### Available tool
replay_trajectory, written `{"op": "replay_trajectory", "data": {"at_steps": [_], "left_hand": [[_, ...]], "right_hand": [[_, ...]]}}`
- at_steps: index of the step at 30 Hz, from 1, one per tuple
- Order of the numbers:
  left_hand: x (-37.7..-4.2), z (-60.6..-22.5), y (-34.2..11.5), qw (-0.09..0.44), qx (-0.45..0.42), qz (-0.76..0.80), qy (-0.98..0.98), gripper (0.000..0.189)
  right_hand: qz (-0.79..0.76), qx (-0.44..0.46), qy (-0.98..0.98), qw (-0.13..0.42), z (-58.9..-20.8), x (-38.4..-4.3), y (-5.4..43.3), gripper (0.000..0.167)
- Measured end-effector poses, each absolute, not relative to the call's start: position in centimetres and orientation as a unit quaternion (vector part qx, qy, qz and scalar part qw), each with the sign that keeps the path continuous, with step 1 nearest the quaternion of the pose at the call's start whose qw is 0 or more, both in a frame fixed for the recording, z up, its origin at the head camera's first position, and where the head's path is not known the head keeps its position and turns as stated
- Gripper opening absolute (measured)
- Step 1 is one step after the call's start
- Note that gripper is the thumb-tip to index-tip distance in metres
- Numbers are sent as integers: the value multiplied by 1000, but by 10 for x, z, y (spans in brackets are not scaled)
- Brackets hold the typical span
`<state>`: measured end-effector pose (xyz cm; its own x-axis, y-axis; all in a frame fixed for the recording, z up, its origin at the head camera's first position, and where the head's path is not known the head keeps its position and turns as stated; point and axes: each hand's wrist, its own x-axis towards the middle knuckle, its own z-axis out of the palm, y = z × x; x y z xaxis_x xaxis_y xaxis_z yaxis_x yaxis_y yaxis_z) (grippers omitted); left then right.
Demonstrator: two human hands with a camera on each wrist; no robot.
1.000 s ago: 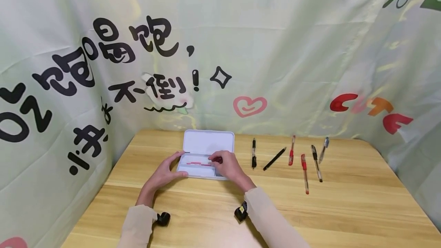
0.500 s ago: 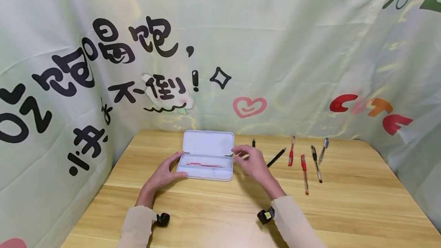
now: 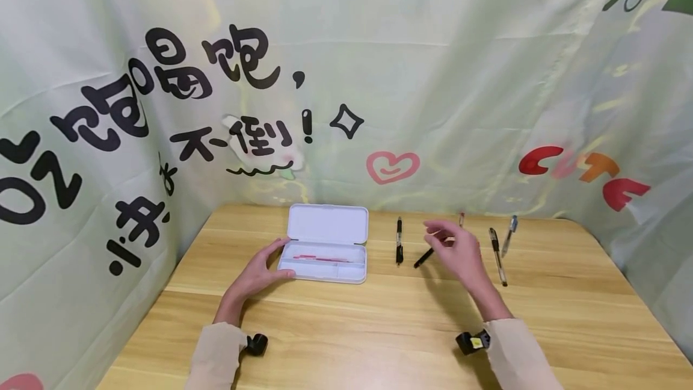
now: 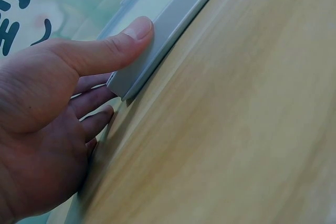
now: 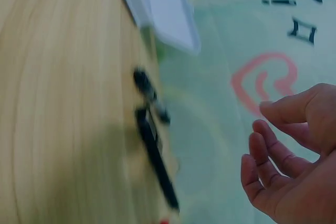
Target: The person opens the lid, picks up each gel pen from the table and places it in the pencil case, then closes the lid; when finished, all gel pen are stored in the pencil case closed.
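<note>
A white pencil case [image 3: 328, 225] lies with its lid raised; a thin red pen or refill [image 3: 319, 258] rests in its long compartment. My left hand [image 3: 263, 269] holds the case's left end, thumb on the front rim and fingers along the side, as the left wrist view shows at the case corner [image 4: 137, 69]. My right hand [image 3: 459, 256] hovers above the pens with bent fingers and nothing between them. Below it lies a black pen [image 3: 423, 259], partly hidden, also a black pen [image 5: 157, 161] in the right wrist view. Red pens behind the hand are mostly covered.
A black click pen [image 3: 399, 242] lies between the case and my right hand. Farther right are a clear pen with a black cap [image 3: 497, 256] and a blue-capped pen [image 3: 509, 235]. A printed cloth [image 3: 460, 89] hangs behind the wooden table [image 3: 346, 336].
My right hand has left the pencil case and travelled right, over the black pen and the red pens. The red item stays in the case. My left hand has kept its place.
</note>
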<state>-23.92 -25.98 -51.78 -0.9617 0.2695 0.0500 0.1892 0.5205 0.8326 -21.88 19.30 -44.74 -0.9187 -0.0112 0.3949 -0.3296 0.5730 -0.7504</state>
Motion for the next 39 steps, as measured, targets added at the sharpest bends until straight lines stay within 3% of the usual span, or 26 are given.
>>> {"op": "replay_trajectory", "data": {"at_steps": [17,30,39], "left_hand": [[-240,-518,-259,44,126,473,871,87],[-239,-520,-259,45,119,472,873,90],[-240,-519,-259,44,119,470,874,89]], "right_hand": [[414,-92,-889,175,-474,-231,324,41],[347,-108,-922,135,-496,-244,353,48],[318,-108,-932,138,-494,-243,365,32]]}}
